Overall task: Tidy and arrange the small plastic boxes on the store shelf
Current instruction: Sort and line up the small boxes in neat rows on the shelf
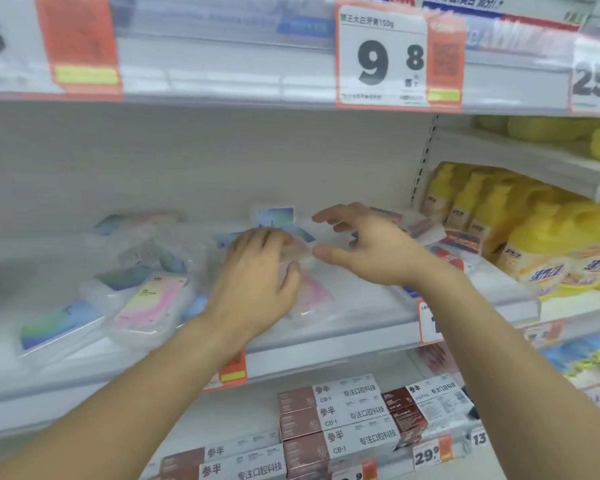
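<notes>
**Both hands deep in the middle shelf, left one on a clear box**

Left hand (257, 268) is down on a clear plastic box with a pink insert (305, 289), fingers curled over its far edge and thumb hooked along the near-right side, so that is a proper hold. The box lies flat on the white shelf (343, 327), partly hidden under the palm and blurred, so its exact outline is hard to read.

Right hand (371, 247) hangs just right of that grip, fingers spread and thumb pointing back toward the left hand, holding nothing; thumb tip sits very near the box's far-right corner, though contact cannot be told.

Just beyond the left fingertips, a blue-labelled box (274, 216) stands up against the back panel. Left of the grip, near the shelf front, a pink-and-yellow box (149, 303) lies tilted, and further left a blue-green box (59, 327) lies flat; more clear boxes are heaped loosely behind those, blurred. Right of the open hand, red-labelled boxes (444, 240) are piled unevenly.

Farther right stand yellow bottles (534, 251). Below the grip, on the next shelf, brown-and-white cartons (340, 414) are stacked. Overhead hangs a price tag reading 9 8 (381, 57).
</notes>
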Available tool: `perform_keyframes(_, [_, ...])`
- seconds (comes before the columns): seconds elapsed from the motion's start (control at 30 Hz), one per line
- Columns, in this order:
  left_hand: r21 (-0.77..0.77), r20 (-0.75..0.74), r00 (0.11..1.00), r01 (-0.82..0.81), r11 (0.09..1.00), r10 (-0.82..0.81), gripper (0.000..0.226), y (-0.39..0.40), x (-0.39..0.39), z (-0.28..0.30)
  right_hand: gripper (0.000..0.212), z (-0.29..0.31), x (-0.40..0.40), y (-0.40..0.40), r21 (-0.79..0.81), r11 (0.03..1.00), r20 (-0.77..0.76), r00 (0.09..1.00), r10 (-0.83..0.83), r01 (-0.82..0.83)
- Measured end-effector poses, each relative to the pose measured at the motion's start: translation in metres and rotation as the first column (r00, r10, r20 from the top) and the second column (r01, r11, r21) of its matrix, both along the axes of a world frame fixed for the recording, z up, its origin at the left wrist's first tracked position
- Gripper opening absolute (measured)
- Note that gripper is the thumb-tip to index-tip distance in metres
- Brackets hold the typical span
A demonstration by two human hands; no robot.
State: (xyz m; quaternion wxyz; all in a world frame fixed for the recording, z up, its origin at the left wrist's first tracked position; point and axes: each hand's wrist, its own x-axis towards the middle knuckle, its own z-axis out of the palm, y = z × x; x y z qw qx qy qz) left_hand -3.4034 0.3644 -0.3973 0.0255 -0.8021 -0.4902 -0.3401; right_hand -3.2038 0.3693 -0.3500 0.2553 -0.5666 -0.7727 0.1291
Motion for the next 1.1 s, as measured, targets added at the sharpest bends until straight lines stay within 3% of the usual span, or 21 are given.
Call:
perform_keyframes(0.1, [0.087, -0.060, 0.997, -0.053, 0.995, 0.058, 0.031, -0.020, -0.040, 0.020, 0.074, 0.000, -0.036, -0.009, -0.210, 0.966, 0.036, 0.986, 0.163, -0.152])
perform_keyframes(0.2, [-0.103, -0.233, 0.935, -0.296, 0.950, 0.266, 0.069, -0.042, -0.103, 0.028, 0.098, -0.017, -0.059, -0.009, -0.292, 0.952, 0.272, 0.947, 0.170, -0.087])
perform_keyframes(0.3, [-0.287, -0.417, 0.814, -0.540, 0.791, 0.405, 0.100, -0.061, -0.156, 0.023, 0.106, -0.034, -0.078, -0.008, -0.196, 0.980, 0.374, 0.920, 0.114, -0.041])
perform_keyframes(0.37, [-0.413, -0.381, 0.832, -0.544, 0.731, 0.403, 0.105, -0.065, -0.174, 0.014, 0.101, -0.031, -0.081, -0.012, -0.167, 0.986, 0.309, 0.948, 0.072, -0.021])
perform_keyframes(0.47, [-0.504, -0.250, 0.905, -0.426, 0.752, 0.345, 0.099, -0.060, -0.184, 0.001, 0.096, -0.031, -0.082, -0.015, -0.101, 0.994, 0.249, 0.967, 0.059, -0.035])
perform_keyframes(0.6, [-0.400, -0.148, 0.910, -0.414, 0.818, 0.388, 0.090, -0.058, -0.174, -0.007, 0.096, -0.044, -0.083, -0.018, -0.155, 0.986, 0.173, 0.981, 0.090, -0.063])
perform_keyframes(0.73, [-0.332, -0.045, 0.887, -0.447, 0.830, 0.460, 0.088, -0.053, -0.156, -0.013, 0.097, -0.050, -0.084, -0.016, -0.087, 0.995, 0.096, 0.994, 0.059, -0.051])
perform_keyframes(0.9, [-0.314, -0.018, 0.882, -0.453, 0.834, 0.472, 0.099, -0.050, -0.156, -0.016, 0.120, -0.050, -0.071, -0.009, -0.150, 0.988, 0.014, 1.000, -0.021, 0.023])
perform_keyframes(0.97, [-0.313, -0.077, 0.870, -0.485, 0.816, 0.487, 0.103, -0.050, -0.153, -0.014, 0.112, -0.054, -0.077, -0.003, -0.141, 0.990, -0.002, 1.000, -0.009, 0.008])
perform_keyframes(1.03, [-0.285, -0.086, 0.866, -0.496, 0.821, 0.493, 0.094, -0.045, -0.154, -0.012, 0.082, -0.058, -0.083, 0.002, -0.108, 0.994, -0.138, 0.990, -0.025, 0.010])
perform_keyframes(1.1, [-0.270, -0.005, 0.865, -0.485, 0.832, 0.502, 0.079, -0.038, -0.162, -0.010, 0.049, -0.059, -0.082, 0.007, -0.029, 0.991, -0.273, 0.952, -0.137, 0.134])
